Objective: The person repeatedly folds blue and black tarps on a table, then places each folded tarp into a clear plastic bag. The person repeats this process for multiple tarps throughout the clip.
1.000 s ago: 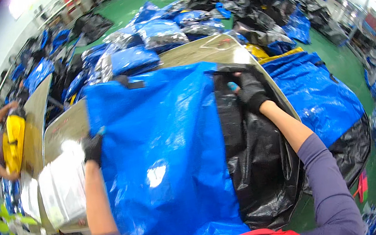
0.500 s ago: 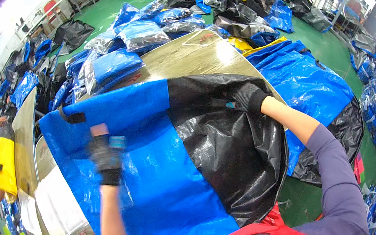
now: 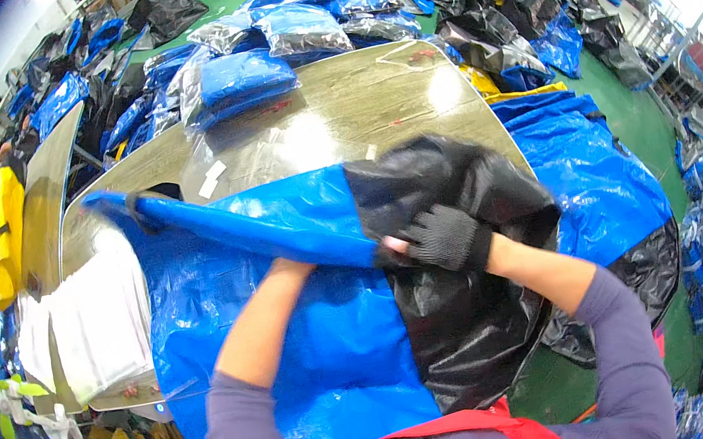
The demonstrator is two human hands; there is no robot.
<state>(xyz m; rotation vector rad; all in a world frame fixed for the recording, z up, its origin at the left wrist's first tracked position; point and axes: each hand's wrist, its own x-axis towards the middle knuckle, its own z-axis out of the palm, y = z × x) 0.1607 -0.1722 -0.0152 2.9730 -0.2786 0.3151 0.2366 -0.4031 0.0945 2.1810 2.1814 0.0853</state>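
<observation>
A large blue-and-black tarpaulin piece (image 3: 299,351) with a black strap is spread over the table in front of me. Its far blue edge is lifted and folded toward me in a long ridge. My left forearm (image 3: 263,329) reaches under this fold, which hides my left hand. My right hand (image 3: 444,239), in a dark fingerless-tip glove, is closed on the material where blue meets black, its thumb by the fold's end. Beyond my right hand the black part bulges up.
The wood-look table (image 3: 349,98) carries clear-wrapped blue packs (image 3: 243,83) at its far side and white sheets (image 3: 100,311) at left. More blue-and-black pieces (image 3: 589,178) lie at right. A person holds a yellow piece (image 3: 7,238) at far left. A green fan (image 3: 2,399) stands nearby.
My left hand has gone from the top of the blue part to under its far edge, which is now folded toward me. My right hand has moved left and nearer, bunching the black part.
</observation>
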